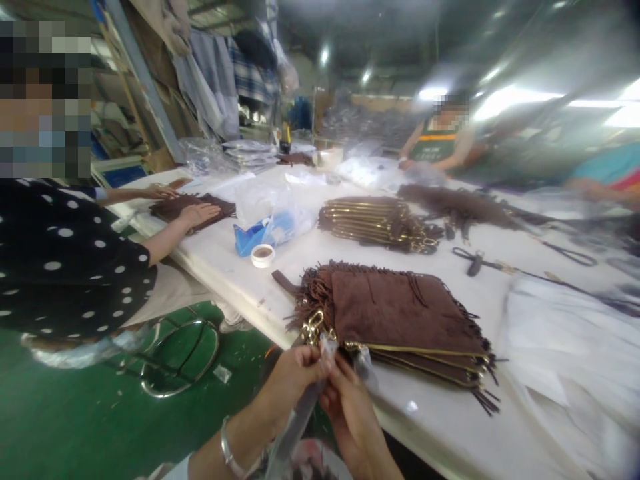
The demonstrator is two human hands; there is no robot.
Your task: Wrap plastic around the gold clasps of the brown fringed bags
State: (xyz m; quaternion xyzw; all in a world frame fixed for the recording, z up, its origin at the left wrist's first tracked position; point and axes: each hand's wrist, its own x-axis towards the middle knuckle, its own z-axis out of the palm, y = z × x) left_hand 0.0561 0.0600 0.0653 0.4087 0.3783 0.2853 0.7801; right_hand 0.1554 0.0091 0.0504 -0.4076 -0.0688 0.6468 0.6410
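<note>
My left hand point(296, 375), a silver bangle on its wrist, and my right hand point(350, 400) meet at the table's front edge. Both have their fingers closed on a piece of clear plastic wrap point(328, 348) beside gold-coloured metal clasps point(314, 325). What lies under the wrap is hidden by my fingers. A dark strap-like strip point(305, 403) hangs down between my forearms. Just beyond my hands lies a stack of brown fringed bags point(395, 310) with gold zippers.
Another stack of zippered bags point(357, 220) lies farther back on the white table point(220, 267). A blue tape dispenser point(250, 237) and a small round white container point(263, 256) stand left of centre. At left, a co-worker's hands point(200, 215) press on a brown piece. White sheets point(545, 333) lie right.
</note>
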